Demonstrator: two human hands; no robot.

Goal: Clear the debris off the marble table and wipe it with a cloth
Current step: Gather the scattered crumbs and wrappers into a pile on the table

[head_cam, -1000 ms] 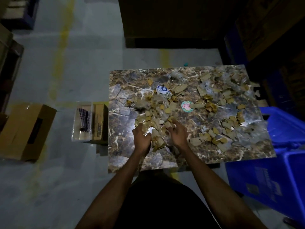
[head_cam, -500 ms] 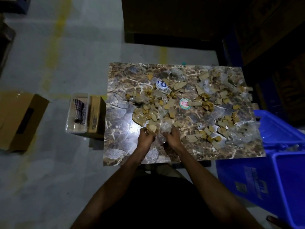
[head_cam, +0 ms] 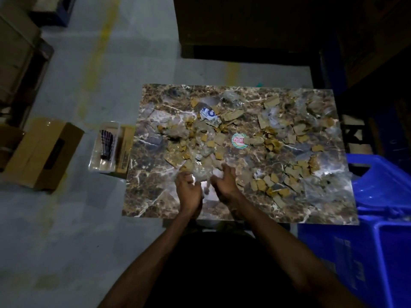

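Observation:
The brown marble table fills the middle of the view. Torn cardboard pieces and clear plastic scraps lie scattered over most of it, with a round sticker and a blue-and-white wrapper among them. My left hand and my right hand sit side by side near the front edge. Both are cupped around a bunch of clear plastic and cardboard scraps held between them. No cloth is visible.
A blue plastic bin stands at the table's right front corner. Left of the table on the floor are a clear box, a narrow carton and an open cardboard box. Dark crates stand behind.
Both hands have drawn back toward the front edge, dragging a bunch of scraps with them and closing around it. The strip in front of the pile shows more bare marble.

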